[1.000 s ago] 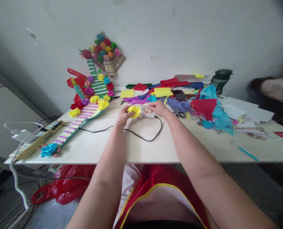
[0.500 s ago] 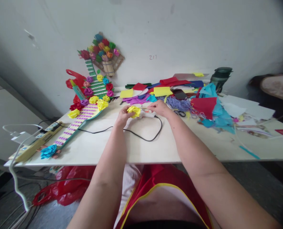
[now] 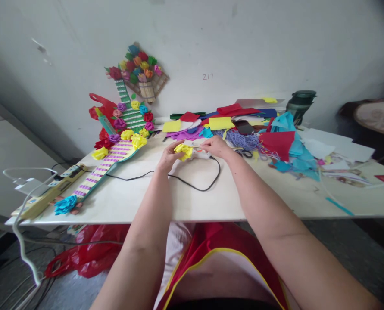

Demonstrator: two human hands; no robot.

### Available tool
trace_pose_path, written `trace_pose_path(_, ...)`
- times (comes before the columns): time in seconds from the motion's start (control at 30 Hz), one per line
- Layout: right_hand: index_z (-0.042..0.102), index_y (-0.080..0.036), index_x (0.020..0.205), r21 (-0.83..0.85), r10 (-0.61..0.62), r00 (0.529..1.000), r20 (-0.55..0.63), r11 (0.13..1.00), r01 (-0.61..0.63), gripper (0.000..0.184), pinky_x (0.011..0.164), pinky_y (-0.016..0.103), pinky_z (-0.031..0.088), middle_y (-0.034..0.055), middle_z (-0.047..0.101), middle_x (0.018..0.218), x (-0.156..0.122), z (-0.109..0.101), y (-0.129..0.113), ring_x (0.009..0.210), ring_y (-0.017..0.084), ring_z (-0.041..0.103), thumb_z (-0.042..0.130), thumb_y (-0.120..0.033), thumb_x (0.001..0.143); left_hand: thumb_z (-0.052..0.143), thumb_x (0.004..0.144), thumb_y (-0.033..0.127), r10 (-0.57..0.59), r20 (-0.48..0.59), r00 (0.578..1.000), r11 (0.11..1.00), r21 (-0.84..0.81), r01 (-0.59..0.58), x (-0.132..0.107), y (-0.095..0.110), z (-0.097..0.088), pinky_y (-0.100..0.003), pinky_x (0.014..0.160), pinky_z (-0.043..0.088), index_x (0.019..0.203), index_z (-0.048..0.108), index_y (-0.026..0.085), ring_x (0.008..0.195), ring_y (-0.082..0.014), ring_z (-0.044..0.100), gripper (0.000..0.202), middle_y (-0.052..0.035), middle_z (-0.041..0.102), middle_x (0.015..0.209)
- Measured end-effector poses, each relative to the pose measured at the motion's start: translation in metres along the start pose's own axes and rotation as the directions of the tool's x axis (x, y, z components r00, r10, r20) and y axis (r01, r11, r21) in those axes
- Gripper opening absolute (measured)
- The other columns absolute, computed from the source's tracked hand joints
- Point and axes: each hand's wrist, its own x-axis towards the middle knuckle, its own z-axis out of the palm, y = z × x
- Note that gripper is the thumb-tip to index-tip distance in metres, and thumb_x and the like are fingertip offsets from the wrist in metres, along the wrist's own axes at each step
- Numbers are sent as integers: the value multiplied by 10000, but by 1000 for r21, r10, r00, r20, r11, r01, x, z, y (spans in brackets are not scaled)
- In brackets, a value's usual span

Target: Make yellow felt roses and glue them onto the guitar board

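Observation:
Near the middle of the table (image 3: 198,206), my left hand (image 3: 168,157) is closed around a ruffled yellow paper flower (image 3: 184,152). My right hand (image 3: 215,146) pinches a thin stick (image 3: 235,148), which runs from the flower out past the far side of my fingers. Behind and under my hands lies a white corded tool (image 3: 196,157), mostly covered. Its black cord (image 3: 207,189) loops over the tabletop. To the left, a guitar-shaped decoration (image 3: 104,165) carries several paper flowers, with more yellow ones (image 3: 139,142) at its middle.
Coloured paper sheets (image 3: 220,123), purple string (image 3: 240,140), scissors (image 3: 245,153) and blue paper (image 3: 303,159) crowd the back and right. A dark bottle (image 3: 301,105) stands at the wall. At left lies a power strip (image 3: 49,198). A red bag (image 3: 91,254) is below the table.
The yellow flower has turned and shifted slightly right in my left hand. More of the stick now shows beyond my right hand.

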Motion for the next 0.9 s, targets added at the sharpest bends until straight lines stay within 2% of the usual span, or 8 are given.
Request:
trace_pose_path(0.5, 656, -168, 539, 98, -86, 996, 30, 992, 82, 301, 581, 248, 342, -9, 611, 539, 1, 6, 1, 572, 121, 521, 625, -290, 813, 827, 465, 283, -22, 63, 998, 1000, -6, 23, -2, 4, 2, -309, 725, 524, 1027, 665, 181, 766, -176, 630, 594, -21, 682, 859)
trace_pose_path(0.73, 707, -164, 591, 49, -12, 999, 46, 999, 10, 251, 573, 261, 317, -2, 636, 576, 1, 4, 0, 590, 125, 523, 667, -312, 789, 823, 474, 257, -20, 73, 997, 1000, -16, 22, -3, 3, 2, -300, 730, 524, 1015, 665, 180, 772, -177, 642, 569, -21, 694, 866)
trace_pose_path(0.9, 704, -169, 590, 40, -26, 999, 27, 999, 24, 242, 584, 252, 328, -6, 630, 564, 0, 4, -2, 584, 121, 502, 672, -306, 787, 827, 458, 235, -38, 87, 996, 999, -29, 41, -4, 5, 4, -310, 729, 542, 1000, 668, 174, 777, -191, 663, 569, -24, 709, 864)
